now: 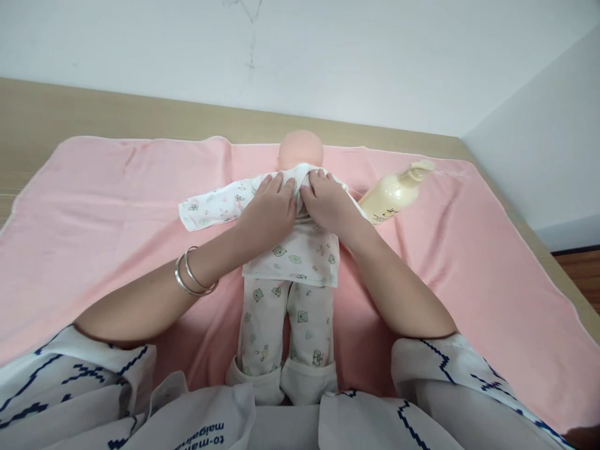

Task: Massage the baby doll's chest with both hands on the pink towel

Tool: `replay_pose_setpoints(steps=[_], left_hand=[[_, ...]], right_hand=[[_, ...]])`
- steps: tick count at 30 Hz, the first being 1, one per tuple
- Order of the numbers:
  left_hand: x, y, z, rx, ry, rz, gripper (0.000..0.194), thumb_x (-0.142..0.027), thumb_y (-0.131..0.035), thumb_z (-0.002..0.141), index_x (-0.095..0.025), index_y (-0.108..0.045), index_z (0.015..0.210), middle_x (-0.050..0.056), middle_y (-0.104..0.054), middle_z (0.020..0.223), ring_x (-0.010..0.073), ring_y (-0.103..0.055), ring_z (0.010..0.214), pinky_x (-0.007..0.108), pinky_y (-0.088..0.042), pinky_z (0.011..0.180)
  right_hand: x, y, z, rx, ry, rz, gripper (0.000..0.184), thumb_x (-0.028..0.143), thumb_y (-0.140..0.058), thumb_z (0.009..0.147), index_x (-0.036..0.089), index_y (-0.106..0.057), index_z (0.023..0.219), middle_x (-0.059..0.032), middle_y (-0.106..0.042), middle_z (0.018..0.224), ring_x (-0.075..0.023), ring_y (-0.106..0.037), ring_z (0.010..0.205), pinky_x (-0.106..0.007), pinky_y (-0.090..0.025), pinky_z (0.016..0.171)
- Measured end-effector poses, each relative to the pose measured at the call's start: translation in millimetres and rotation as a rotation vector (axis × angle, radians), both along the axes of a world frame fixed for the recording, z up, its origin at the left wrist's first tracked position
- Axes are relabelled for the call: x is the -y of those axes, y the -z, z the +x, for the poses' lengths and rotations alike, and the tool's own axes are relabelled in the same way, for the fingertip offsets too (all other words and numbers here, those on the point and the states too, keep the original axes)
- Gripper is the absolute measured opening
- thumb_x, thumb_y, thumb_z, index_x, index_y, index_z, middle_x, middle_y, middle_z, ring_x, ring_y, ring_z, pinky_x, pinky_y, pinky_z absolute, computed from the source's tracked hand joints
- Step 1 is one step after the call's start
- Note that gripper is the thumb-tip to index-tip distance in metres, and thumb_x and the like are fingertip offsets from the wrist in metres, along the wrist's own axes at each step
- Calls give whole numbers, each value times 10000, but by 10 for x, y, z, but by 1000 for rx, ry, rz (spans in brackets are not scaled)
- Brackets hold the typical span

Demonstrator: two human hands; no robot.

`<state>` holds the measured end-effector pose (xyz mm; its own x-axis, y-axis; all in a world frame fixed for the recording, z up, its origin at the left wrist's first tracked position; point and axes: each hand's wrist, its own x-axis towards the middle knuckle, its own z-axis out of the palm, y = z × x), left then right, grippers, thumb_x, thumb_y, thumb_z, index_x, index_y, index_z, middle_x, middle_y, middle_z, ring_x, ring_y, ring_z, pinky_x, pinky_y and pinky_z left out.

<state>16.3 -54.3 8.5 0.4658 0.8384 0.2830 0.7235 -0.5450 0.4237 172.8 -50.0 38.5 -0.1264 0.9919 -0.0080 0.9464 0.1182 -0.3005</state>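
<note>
A baby doll (300, 149) lies with its bald head toward the wall. It wears a white printed shirt (296, 259) and matching footed pants (302, 319). My left hand (270, 209) is at the shirt's upper chest, its fingers bent over the gathered cloth. Close beside it, my right hand (330, 203) pinches the cloth just below the neck. The fabric bunches between both hands, and the thumbs are partly hidden. One sleeve (210, 206) stretches out flat to the left; the right sleeve is mostly covered by my hand and forearm.
A pale yellow pump bottle (391, 195) lies tilted on the pink blanket (473, 269), just right of the doll. Beneath the blanket is a wooden table (154, 115), bordered by a white wall (328, 62) behind and another at the right.
</note>
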Motion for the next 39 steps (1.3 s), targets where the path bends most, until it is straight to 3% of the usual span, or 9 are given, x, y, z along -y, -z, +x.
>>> replay_pose_setpoints(steps=[5, 9, 13, 20, 24, 28, 33, 36, 39], left_hand=[[-65, -31, -14, -14, -59, -34, 330, -206, -358, 1013, -148, -651, 1150, 180, -673, 1223, 326, -623, 1191, 531, -529, 1111], [-271, 78, -41, 57, -42, -12, 337, -206, -315, 1026, -176, -650, 1053, 144, -689, 1122, 306, -631, 1133, 533, -527, 1112], [-377, 160, -56, 42, -59, 22, 375, -213, -287, 1038, -169, -656, 1087, 167, -715, 1168, 300, -646, 1143, 501, -525, 1122], [-3, 93, 28, -87, -151, 158, 421, -200, -350, 1048, -110, -659, 1319, 203, -697, 1382, 335, -637, 1330, 528, -490, 1201], [121, 75, 89, -75, -174, 137, 446, -177, -382, 1027, -107, -647, 1378, 194, -639, 1508, 331, -587, 1413, 535, -439, 1262], [-74, 137, 58, -8, -130, 136, 443, -206, -326, 1035, -82, -649, 1312, 201, -681, 1404, 328, -601, 1355, 520, -449, 1233], [-358, 234, -18, 68, -52, 102, 299, -240, -359, 990, -203, -650, 1047, 155, -727, 1103, 305, -650, 1066, 493, -537, 1041], [-384, 289, -13, 140, -51, 93, 290, -255, -360, 982, -215, -641, 1042, 155, -728, 1135, 310, -650, 1097, 503, -528, 1056], [-353, 341, 7, 183, -98, 92, 380, -287, -363, 993, -183, -654, 1215, 157, -714, 1336, 310, -628, 1278, 508, -468, 1181]], right_hand=[[42, 42, -56, 88, 39, -45, 629, 321, -283, 1109, 1, -298, 1651, -250, -246, 1781, -444, -148, 1680, -694, -210, 1322], [259, -20, -141, 190, -54, -17, 649, 293, -298, 1102, -55, -283, 1650, -300, -311, 1741, -440, -274, 1647, -632, -283, 1321], [403, -85, -164, 245, -193, -8, 631, 185, -319, 1058, -113, -324, 1615, -306, -356, 1719, -405, -262, 1662, -545, -281, 1355], [53, -53, 16, 57, -89, 19, 522, 176, -270, 1057, -16, -536, 1463, -265, -585, 1541, -379, -513, 1495, -535, -412, 1258], [-57, 53, 63, 47, -48, 75, 498, 221, -290, 1077, 22, -548, 1454, -266, -552, 1582, -398, -528, 1475, -593, -413, 1227], [54, 96, 2, 119, -86, 112, 555, 218, -287, 1081, -37, -450, 1547, -296, -491, 1635, -397, -475, 1537, -580, -372, 1269], [296, 20, -153, 180, -95, 130, 569, 203, -327, 1058, -23, -459, 1563, -308, -527, 1604, -400, -475, 1542, -548, -492, 1177], [312, -13, -172, 140, -62, 108, 530, 192, -329, 1052, 40, -547, 1510, -263, -582, 1568, -388, -508, 1513, -516, -535, 1124], [172, 43, -112, 37, -80, 122, 528, 189, -325, 1038, 67, -569, 1489, -241, -602, 1547, -374, -542, 1473, -548, -489, 1172]])
